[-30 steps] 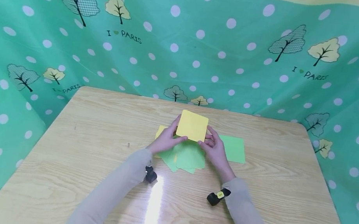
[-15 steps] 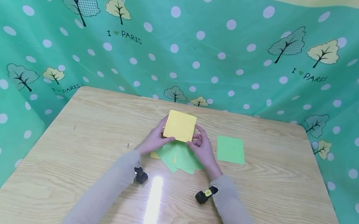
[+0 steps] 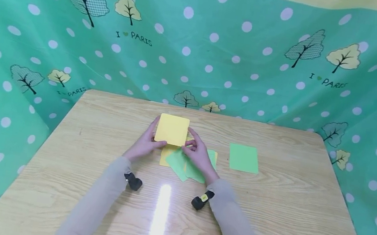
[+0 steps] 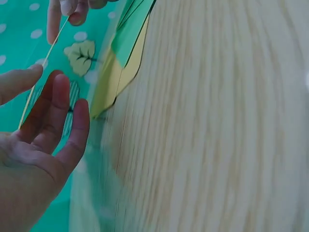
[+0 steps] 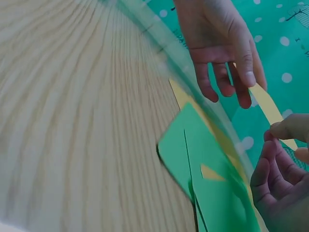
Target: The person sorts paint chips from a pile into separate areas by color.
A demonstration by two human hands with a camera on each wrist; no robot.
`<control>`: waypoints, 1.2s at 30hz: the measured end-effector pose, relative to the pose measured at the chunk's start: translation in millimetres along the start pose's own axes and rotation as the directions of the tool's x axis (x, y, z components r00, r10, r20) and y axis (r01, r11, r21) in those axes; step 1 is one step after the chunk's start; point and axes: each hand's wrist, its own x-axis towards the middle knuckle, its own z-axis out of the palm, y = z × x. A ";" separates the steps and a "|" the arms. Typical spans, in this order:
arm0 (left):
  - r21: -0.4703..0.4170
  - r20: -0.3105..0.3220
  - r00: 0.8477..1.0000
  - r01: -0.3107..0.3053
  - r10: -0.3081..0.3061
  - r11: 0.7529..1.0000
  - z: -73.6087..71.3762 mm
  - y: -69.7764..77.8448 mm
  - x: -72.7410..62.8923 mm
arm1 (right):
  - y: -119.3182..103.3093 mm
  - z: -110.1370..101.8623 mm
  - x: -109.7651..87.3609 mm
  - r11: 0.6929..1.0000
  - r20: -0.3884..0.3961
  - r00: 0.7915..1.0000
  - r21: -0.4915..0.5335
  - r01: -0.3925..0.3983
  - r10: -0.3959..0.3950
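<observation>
A yellow square card [image 3: 172, 130] with rounded corners is held up between both hands, tilted so its face shows in the head view. My left hand [image 3: 144, 145] pinches its left side, thumb at the lower corner. On the opposite side my right hand [image 3: 199, 154] pinches the lower right corner. The left wrist view shows the card nearly edge-on as a thin line. Below and behind the hands lies a loose pile of overlapping green cards [image 5: 217, 193] and yellow cards [image 3: 165, 158], partly hidden by the right hand.
One green square card [image 3: 244, 158] lies alone to the right of the pile. The wooden table [image 3: 288, 217] ends at the back against a green dotted curtain [image 3: 221, 56], which also hangs on both sides. A bright light streak reflects off the tabletop in front.
Both hands have moved left together with the yellow card. The lone green card and the right part of the pile now show more fully; those cards have stayed put.
</observation>
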 end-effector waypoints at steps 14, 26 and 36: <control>-0.139 0.003 0.999 0.044 -0.044 0.989 -66.8 -18.4 -27.8 | -12.1 57.3 12.7 0.998 0.094 0.995 0.052 -0.046 0.041; 0.069 -0.065 0.983 0.176 -0.172 0.982 -112.8 -29.1 -52.2 | -18.7 62.1 -6.2 0.996 0.112 0.990 -0.034 -0.088 0.091; 0.388 -0.110 0.969 0.247 -0.221 0.888 -136.7 -14.2 -69.6 | -21.0 24.5 -26.8 0.988 0.123 0.989 -0.138 -0.068 0.086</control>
